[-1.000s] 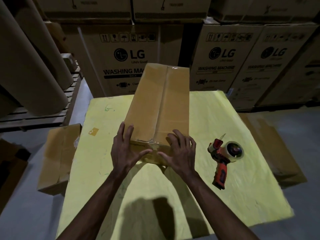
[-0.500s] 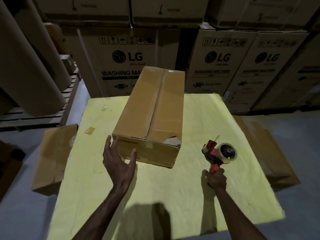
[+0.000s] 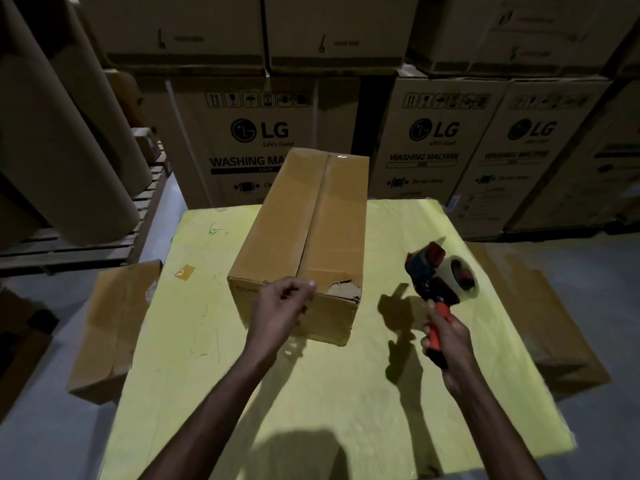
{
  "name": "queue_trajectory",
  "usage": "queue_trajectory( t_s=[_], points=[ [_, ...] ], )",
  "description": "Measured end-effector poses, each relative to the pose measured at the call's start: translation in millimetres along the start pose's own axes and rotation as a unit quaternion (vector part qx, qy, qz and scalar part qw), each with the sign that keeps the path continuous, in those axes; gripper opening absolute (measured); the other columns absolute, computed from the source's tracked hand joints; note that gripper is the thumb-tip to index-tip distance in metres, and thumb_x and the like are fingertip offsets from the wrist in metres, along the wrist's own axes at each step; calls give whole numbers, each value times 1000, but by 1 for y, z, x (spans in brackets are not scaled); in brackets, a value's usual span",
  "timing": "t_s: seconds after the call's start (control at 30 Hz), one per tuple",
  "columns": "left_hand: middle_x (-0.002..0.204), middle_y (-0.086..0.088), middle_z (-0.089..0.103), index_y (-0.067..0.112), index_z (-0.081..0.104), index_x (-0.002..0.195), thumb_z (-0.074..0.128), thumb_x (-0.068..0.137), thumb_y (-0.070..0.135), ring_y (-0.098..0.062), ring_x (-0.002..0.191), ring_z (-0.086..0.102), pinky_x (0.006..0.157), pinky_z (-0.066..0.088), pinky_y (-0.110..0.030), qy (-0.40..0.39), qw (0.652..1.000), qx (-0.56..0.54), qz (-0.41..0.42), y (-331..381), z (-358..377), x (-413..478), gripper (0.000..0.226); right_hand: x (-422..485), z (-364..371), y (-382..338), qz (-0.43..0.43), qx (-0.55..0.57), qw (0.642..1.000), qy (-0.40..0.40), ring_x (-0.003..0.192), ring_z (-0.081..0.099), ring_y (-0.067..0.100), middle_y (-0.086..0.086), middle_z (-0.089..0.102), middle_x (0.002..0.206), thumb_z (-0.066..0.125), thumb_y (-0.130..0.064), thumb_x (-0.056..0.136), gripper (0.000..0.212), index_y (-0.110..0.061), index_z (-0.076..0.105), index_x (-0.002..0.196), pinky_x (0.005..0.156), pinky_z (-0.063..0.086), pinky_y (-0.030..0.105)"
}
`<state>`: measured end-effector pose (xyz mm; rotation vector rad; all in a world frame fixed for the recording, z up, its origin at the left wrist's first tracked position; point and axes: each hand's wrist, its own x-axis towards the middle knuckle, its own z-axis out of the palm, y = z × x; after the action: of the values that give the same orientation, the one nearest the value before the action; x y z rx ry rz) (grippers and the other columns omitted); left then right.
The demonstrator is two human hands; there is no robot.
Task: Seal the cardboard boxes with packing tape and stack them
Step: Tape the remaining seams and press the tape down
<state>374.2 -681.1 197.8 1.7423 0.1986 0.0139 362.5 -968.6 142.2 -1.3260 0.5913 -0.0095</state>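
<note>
Cardboard box (image 3: 311, 230) lies on the yellow table (image 3: 311, 393) in the head view, a little left of the middle. Its long axis runs away from the person and one short end faces them. The far end leans slightly to the right. The box is closed, so whatever is inside cannot be seen. Its two top flaps meet in a seam (image 3: 317, 216) down the whole length, with a glossy strip showing at the far end. The top flap is torn (image 3: 343, 289) at the near right corner, baring paler board. The left hand (image 3: 277, 310) is at the near top edge of the box, fingers curled with the thumb close against them. Whether they pinch anything cannot be told. The right hand (image 3: 448, 344) grips the orange handle of a tape gun (image 3: 433, 282), held up off the table to the right of the box, apart from it. Its roll of tape (image 3: 462, 280) faces right and its shadow falls on the table beside the box. A small scrap of tape (image 3: 184, 271) sticks to the table left of the box. Flattened cardboard lies on the floor at the left (image 3: 110, 327) and at the right (image 3: 547, 323) of the table. Large washing machine cartons (image 3: 259, 140) are stacked behind, and big paper rolls (image 3: 62, 150) rest on a wooden pallet (image 3: 69, 251) at the left.
</note>
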Motion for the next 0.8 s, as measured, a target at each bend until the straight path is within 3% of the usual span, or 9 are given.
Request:
queue_trajectory(
  t_s=[0.1, 0.17, 0.27, 0.33, 0.43, 0.57, 0.67, 0.8],
  points=[
    [97, -5, 80, 9, 77, 109, 58, 103, 42, -19, 92, 77, 73, 61, -25, -96, 987, -101, -78, 38, 15, -5, 38, -33, 12, -26, -133, -127, 983, -23, 57, 55, 16, 5, 59, 75, 65, -52, 95, 29, -23, 63, 100, 52, 48, 32],
    [108, -15, 78, 3, 71, 119, 53, 104, 48, -26, 103, 76, 81, 63, -27, -153, 953, -207, -161, 57, 20, -3, 51, -49, 19, -39, -252, -238, 938, -17, 54, 60, 13, 3, 63, 72, 66, -49, 95, 25, -25, 61, 101, 48, 50, 29],
    [117, -27, 72, -6, 65, 125, 51, 100, 56, -35, 110, 73, 88, 62, -35, -199, 891, -322, -252, 74, 16, 0, 69, -62, 26, -50, -419, -395, 818, 9, 56, 62, 13, -7, 64, 71, 67, -46, 93, 31, -23, 59, 111, 49, 51, 31],
    [116, -29, 72, -9, 63, 125, 56, 97, 55, -36, 104, 74, 89, 61, -39, -201, 879, -340, -268, 75, 9, -2, 70, -63, 26, -51, -499, -474, 725, 23, 58, 62, 17, -7, 66, 74, 69, -46, 94, 33, -22, 60, 116, 50, 51, 33],
    [115, -32, 71, -9, 58, 130, 59, 96, 45, -35, 90, 77, 82, 63, -41, -180, 872, -355, -287, 63, -1, -8, 64, -62, 26, -51, -557, -513, 654, 2, 55, 63, 18, -9, 68, 74, 64, -51, 94, 35, -23, 63, 116, 45, 48, 32],
    [113, -33, 71, -7, 57, 132, 62, 89, 38, -36, 84, 77, 79, 63, -42, -167, 845, -412, -297, 46, -12, -20, 63, -59, 28, -47, -579, -506, 638, -31, 56, 65, 17, -11, 70, 78, 59, -56, 92, 42, -23, 66, 117, 44, 47, 31],
    [111, -33, 71, -9, 57, 132, 61, 91, 39, -36, 84, 78, 76, 64, -42, -166, 821, -457, -299, 37, -16, -29, 63, -57, 31, -44, -582, -480, 655, -52, 56, 65, 15, -12, 70, 78, 61, -54, 90, 40, -24, 65, 117, 45, 49, 32],
    [104, -29, 74, -8, 61, 128, 56, 100, 31, -33, 79, 78, 64, 65, -36, -125, 822, -466, -301, 29, -14, -36, 48, -58, 41, -40, -583, -451, 672, -69, 58, 66, 12, -11, 72, 79, 63, -53, 89, 41, -23, 65, 116, 47, 51, 30]
  ],
)
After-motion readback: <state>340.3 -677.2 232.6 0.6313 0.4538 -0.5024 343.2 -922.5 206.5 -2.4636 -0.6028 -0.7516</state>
